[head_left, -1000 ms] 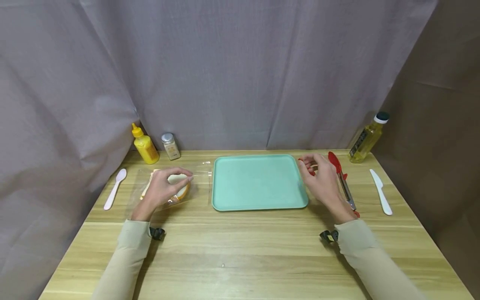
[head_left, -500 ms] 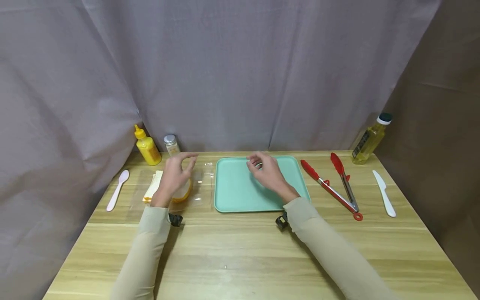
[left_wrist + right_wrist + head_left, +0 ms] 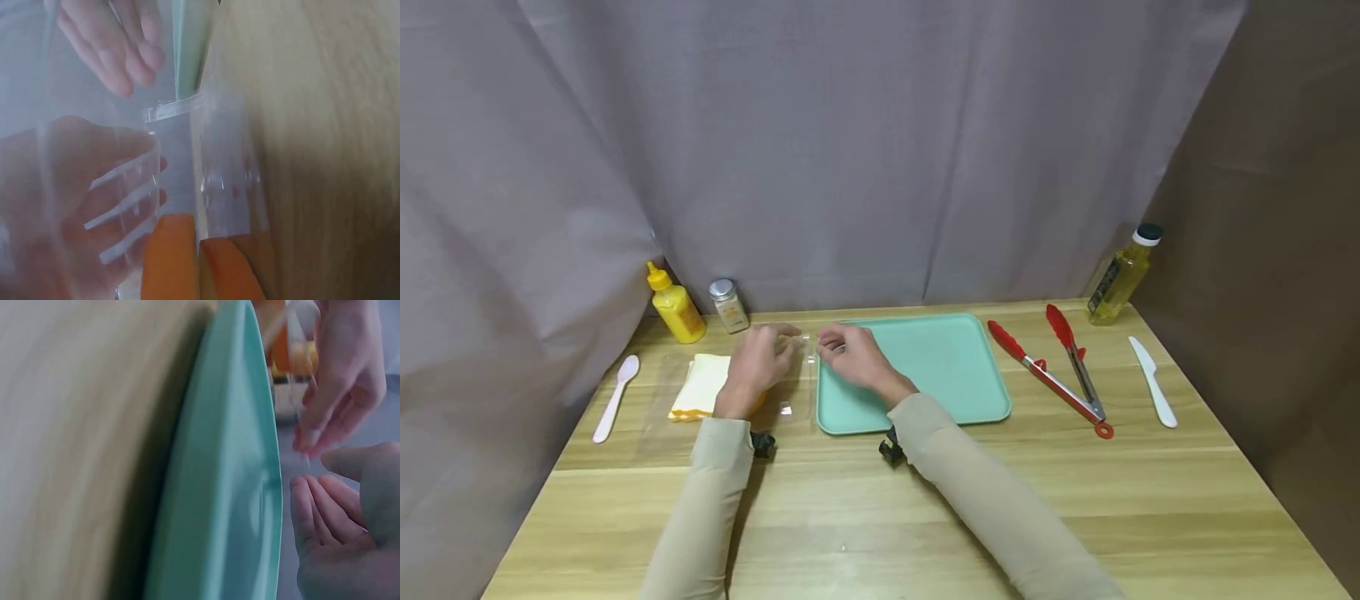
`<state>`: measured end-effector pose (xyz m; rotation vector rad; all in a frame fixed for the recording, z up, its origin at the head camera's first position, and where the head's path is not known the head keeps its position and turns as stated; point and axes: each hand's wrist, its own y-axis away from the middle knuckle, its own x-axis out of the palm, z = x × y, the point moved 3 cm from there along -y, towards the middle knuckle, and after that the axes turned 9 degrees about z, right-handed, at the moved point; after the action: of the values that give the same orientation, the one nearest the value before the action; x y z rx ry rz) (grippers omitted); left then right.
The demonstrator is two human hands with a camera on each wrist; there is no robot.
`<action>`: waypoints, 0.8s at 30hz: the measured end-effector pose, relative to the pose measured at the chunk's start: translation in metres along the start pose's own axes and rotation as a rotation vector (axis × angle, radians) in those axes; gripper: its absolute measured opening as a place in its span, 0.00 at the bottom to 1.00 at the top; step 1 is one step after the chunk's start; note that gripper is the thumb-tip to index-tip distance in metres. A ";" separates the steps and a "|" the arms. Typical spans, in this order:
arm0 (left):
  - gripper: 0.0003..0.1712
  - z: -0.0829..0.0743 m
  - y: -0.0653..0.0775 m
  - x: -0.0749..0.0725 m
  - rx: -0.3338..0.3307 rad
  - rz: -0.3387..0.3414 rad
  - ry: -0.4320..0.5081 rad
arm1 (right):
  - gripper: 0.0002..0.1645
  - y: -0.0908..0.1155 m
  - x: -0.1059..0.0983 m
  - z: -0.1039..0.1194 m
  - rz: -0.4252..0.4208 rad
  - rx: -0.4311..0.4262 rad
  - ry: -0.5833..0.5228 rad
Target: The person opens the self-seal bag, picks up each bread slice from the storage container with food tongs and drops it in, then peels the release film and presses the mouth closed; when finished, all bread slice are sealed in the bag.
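Slices of white bread (image 3: 702, 385) with orange crust lie inside a clear plastic bag (image 3: 793, 396) on the left of the table. Over the bag's right end, my left hand (image 3: 756, 367) pinches the film by its edge, as the right wrist view shows. My right hand (image 3: 855, 357) hovers above the left end of a mint-green tray (image 3: 932, 367), fingers bent loosely and thumb apart, close to the bag's edge and the left fingertips. Orange crust (image 3: 169, 259) shows near the camera in the left wrist view. The left forearm and hand hide part of the bread.
Behind the bread stand a yellow squeeze bottle (image 3: 677, 310) and a small shaker jar (image 3: 730, 307). A white spoon (image 3: 615, 400) lies far left. Right of the tray are red-tipped tongs (image 3: 1060, 387), a white knife (image 3: 1153, 383) and an oil bottle (image 3: 1120, 279).
My right hand has travelled left from beside the tongs, across the tray, to the bag's edge. My left hand has shifted right from over the bread to the bag's right end.
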<state>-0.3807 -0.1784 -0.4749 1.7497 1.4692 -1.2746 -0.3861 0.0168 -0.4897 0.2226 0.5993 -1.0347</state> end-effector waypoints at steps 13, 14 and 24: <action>0.05 0.005 0.000 -0.001 0.048 0.069 0.129 | 0.23 -0.007 0.029 0.008 -0.068 0.036 -0.042; 0.05 0.004 0.001 -0.001 0.050 0.072 0.129 | 0.21 -0.007 0.030 0.008 -0.104 0.043 -0.049; 0.05 0.003 0.007 -0.012 0.044 0.069 0.139 | 0.09 -0.008 0.031 0.011 -0.194 0.072 -0.223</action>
<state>-0.3751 -0.1886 -0.4670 1.9355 1.4521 -1.1795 -0.3778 -0.0154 -0.4976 0.1113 0.3871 -1.2512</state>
